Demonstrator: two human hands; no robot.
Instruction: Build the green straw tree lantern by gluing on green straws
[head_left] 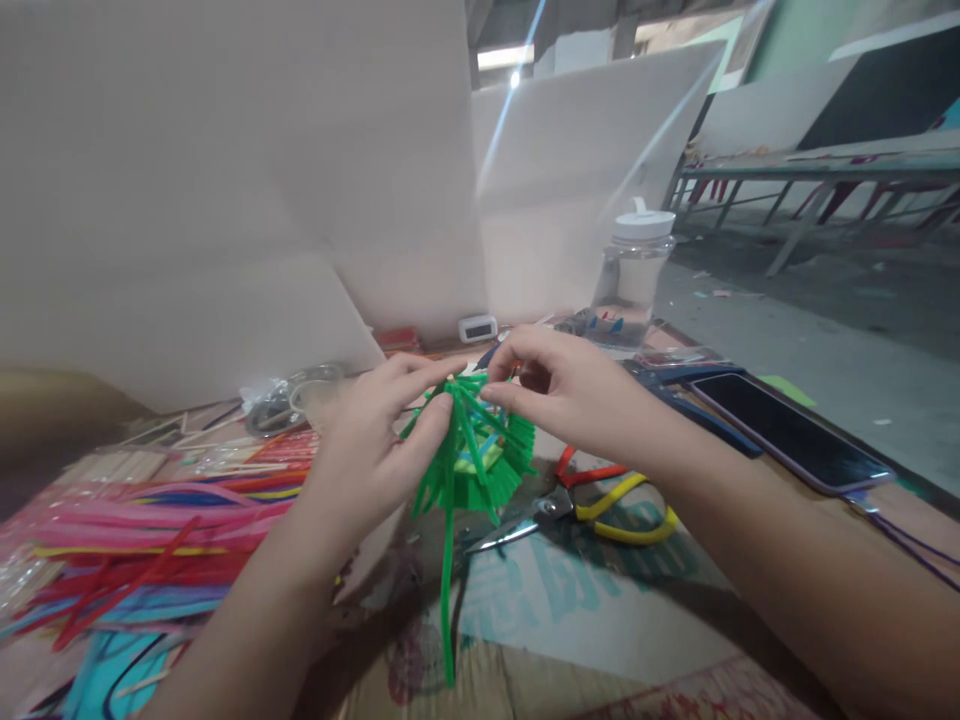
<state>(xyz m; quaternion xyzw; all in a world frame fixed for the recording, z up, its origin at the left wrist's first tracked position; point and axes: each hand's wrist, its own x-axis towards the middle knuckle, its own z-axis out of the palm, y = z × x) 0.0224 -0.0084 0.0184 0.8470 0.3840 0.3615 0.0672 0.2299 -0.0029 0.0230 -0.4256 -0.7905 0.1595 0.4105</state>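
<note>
A green pipe-cleaner craft (pixel 480 470), round with a fringed edge and strips coming down from its top, is held above the table between my hands. My left hand (pixel 394 430) is closed, with thumb and forefinger on the top, where the strips meet. On the far right side, my right hand (pixel 555 385) has its thumb and fingertips pinched at the craft's upper edge; what exactly lies between them is partly hidden. One long green pipe cleaner (pixel 448 600) hangs down toward the table front. Just right of the craft lie scissors (pixel 555 505) with red and yellow handles.
Colourful pipe cleaners (pixel 172 530) are heaped at left. A phone (pixel 791 425) with a cable lies at right, behind it a water bottle (pixel 634 280). Tall white boards (pixel 225 180) stand along the back, with a small white device (pixel 478 328) before them.
</note>
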